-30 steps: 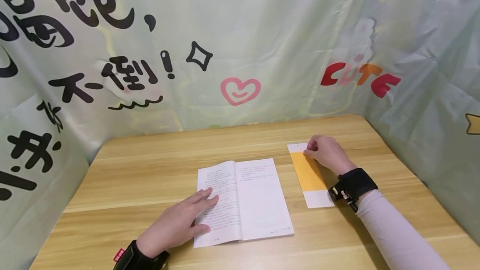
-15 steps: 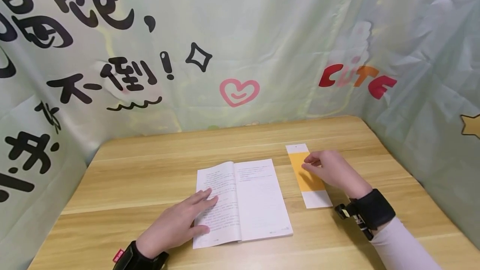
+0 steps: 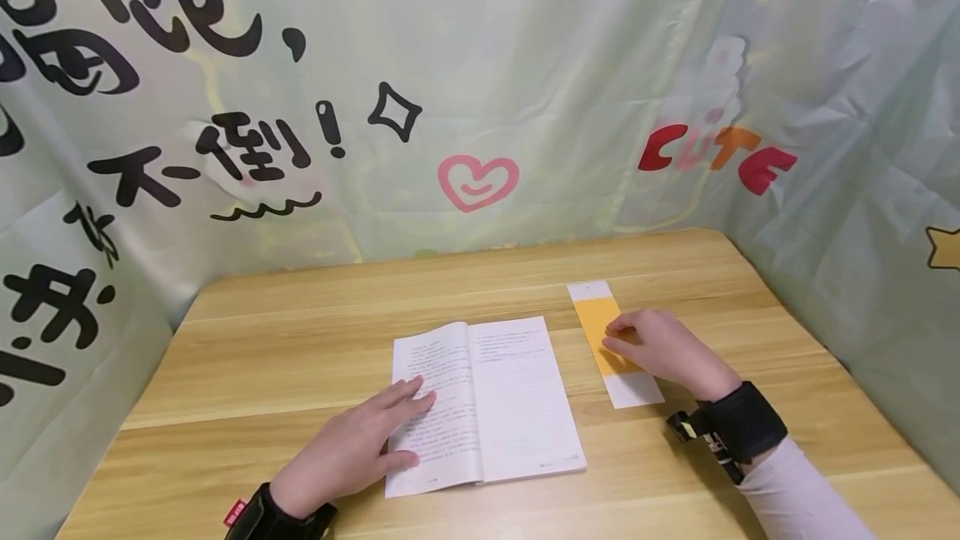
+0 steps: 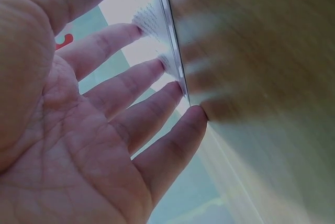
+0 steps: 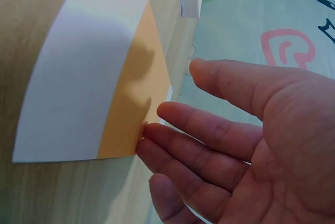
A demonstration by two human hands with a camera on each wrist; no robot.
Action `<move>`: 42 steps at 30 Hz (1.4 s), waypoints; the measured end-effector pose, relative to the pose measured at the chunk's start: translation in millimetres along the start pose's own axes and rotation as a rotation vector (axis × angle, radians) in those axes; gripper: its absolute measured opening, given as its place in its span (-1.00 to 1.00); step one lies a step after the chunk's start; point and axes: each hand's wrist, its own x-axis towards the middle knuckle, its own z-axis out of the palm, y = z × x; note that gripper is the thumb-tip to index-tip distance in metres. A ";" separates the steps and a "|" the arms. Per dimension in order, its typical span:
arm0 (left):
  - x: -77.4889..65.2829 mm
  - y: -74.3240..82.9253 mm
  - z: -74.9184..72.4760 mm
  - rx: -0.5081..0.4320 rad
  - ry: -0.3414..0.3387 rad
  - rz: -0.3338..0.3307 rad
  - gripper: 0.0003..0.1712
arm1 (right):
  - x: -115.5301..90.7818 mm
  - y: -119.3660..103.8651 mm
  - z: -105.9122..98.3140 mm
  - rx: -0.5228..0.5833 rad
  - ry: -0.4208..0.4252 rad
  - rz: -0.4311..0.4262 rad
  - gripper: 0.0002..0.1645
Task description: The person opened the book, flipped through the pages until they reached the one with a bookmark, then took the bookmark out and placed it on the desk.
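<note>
An open book (image 3: 528, 407) lies on the table, printed text on both pages. My left hand (image 3: 352, 448) rests on its left page with fingers spread, and the left wrist view shows the fingertips (image 4: 170, 90) along the book's edge. To the right of the book lies a long white card with an orange band, like a bookmark (image 3: 596, 332), with a tiny hole at its far end. My right hand (image 3: 667, 348) is over its right side, fingers loosely bent. In the right wrist view some fingertips (image 5: 149, 130) touch the bookmark's edge, while the thumb (image 5: 225, 80) stands apart from it.
The wooden table (image 3: 300, 332) ends at a printed cloth backdrop (image 3: 360, 23) behind and at both sides. A black wrist strap (image 3: 742, 423) with a small camera sits on the right wrist, and another strap (image 3: 273, 515) on the left.
My right hand has come from the bookmark's far end back along its right side, its fingers loosening. The bookmark has shifted slightly away from me. The left hand and book have stayed put.
</note>
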 end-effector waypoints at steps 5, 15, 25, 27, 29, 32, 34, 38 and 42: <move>-0.5 -0.5 -0.5 0.007 0.004 0.004 -0.19 | 0.3 -0.5 2.0 0.014 -0.004 -0.003 -0.57; -2.2 -0.7 2.3 0.014 0.005 0.009 -0.19 | -3.7 -5.8 2.7 -0.015 -0.021 -0.009 -0.60; -0.5 -0.1 1.6 0.020 0.006 0.016 -0.19 | -3.1 -6.5 1.4 -0.015 -0.027 -0.015 -0.65; -0.2 -0.1 1.8 0.020 0.001 0.013 -0.19 | -3.2 -6.8 1.5 -0.009 -0.031 -0.020 -0.65; -0.1 0.0 1.4 0.022 -0.002 0.012 -0.19 | -3.3 -7.2 1.7 -0.002 -0.035 -0.024 -0.65; 0.1 -0.1 1.8 0.019 -0.001 0.012 -0.19 | -3.3 -7.5 1.7 0.010 -0.040 -0.028 -0.65; 0.3 -0.5 1.9 0.015 0.001 0.012 -0.19 | -3.0 -7.5 1.5 0.017 -0.043 -0.025 -0.64; 0.2 -0.9 -0.2 -0.002 0.005 0.024 -0.19 | -3.6 -8.5 0.4 0.025 -0.037 -0.016 -0.55; 1.8 2.8 -15.1 -0.103 0.107 0.110 -0.20 | -8.1 -10.3 -6.4 0.047 -0.022 0.002 -0.30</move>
